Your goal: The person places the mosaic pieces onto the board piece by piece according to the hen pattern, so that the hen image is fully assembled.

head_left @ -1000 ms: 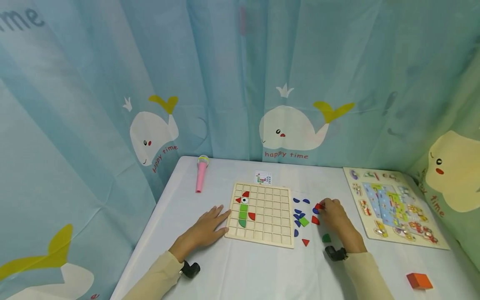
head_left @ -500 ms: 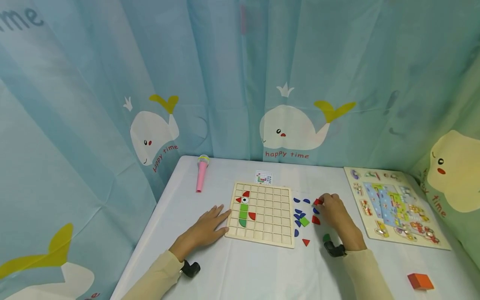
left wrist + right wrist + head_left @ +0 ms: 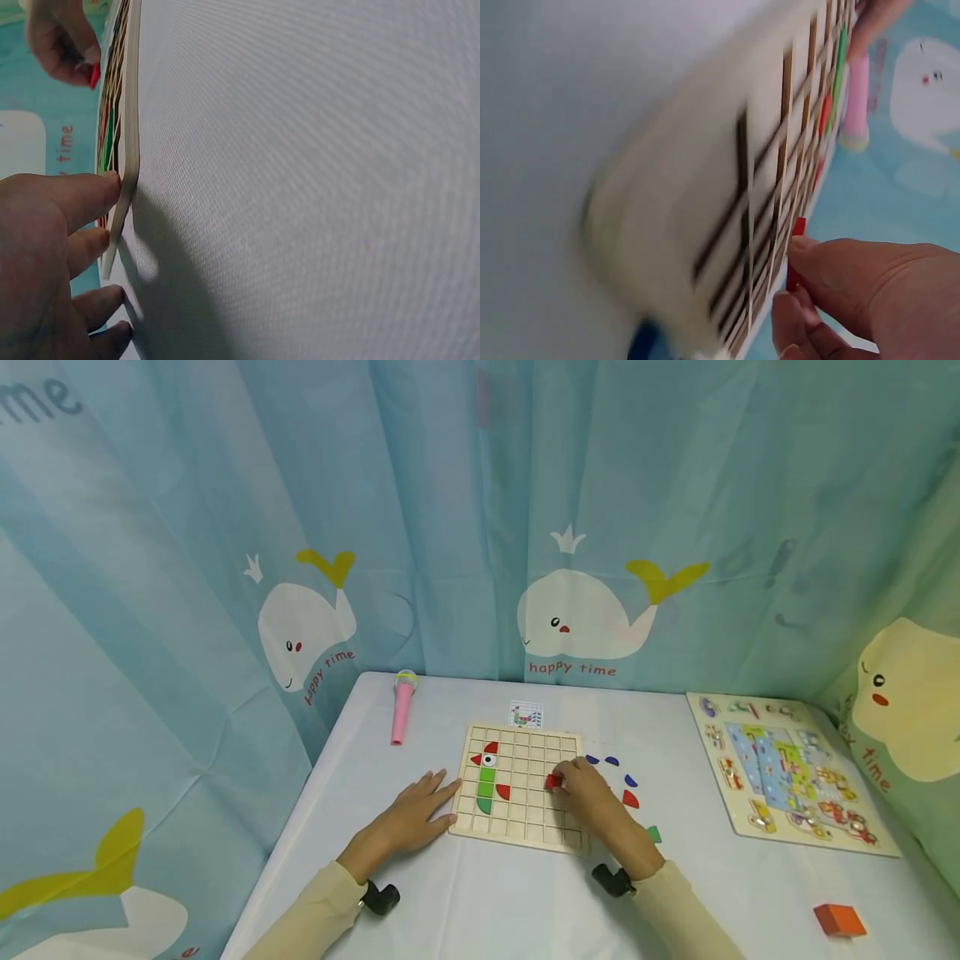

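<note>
A square wooden grid board (image 3: 525,831) lies on the table. Down its left side sit a red triangle (image 3: 476,760), a white eye tile (image 3: 489,761), green tiles (image 3: 487,781) and red quarter-round tiles (image 3: 503,792). My left hand (image 3: 412,814) lies with extended fingers, thumb and index touching the board's left edge. Between thumb and fingers, my right hand (image 3: 592,793) pinches a small red tile (image 3: 796,251) over the board's right part; the fingers partly cover its outline. Under and behind that hand, some of the loose pieces are hidden.
Right of the board lie blue half-round tiles (image 3: 612,762), a red quarter-round piece (image 3: 631,799) and a green piece (image 3: 655,834). A picture card (image 3: 526,714) and pink microphone (image 3: 402,714) lie behind. Farther right are a puzzle board (image 3: 765,818) and an orange block (image 3: 840,920).
My right hand has picked the red tile up from among the loose pieces and carried it left over the grid board. The left hand has stayed at the board's edge.
</note>
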Tool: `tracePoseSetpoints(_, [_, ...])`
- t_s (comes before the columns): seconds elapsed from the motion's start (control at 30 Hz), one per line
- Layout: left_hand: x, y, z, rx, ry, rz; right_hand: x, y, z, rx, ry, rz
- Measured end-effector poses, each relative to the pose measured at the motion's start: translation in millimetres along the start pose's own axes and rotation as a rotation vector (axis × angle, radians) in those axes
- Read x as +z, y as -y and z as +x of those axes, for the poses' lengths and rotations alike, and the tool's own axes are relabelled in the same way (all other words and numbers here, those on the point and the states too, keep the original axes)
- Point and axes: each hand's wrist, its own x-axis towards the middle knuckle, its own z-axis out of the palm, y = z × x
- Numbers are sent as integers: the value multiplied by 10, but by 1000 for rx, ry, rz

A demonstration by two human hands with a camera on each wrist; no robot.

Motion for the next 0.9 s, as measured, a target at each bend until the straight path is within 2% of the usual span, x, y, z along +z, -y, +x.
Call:
tracePoseSetpoints(0.17, [-5, -4, -2, 2, 0, -6, 167, 203, 44, -23, 6, 3])
tracePoseSetpoints(0.3, [1, 1, -6, 4, -1, -6, 246, 283, 80, -35, 9, -10])
tracePoseSetpoints(0.6, [-28, -39, -22, 8, -11, -25, 300, 349, 105, -124, 30, 23])
tracePoseSetpoints(0.9, [-29, -37, -19, -1, -3, -4, 310, 369, 95, -128, 33, 45])
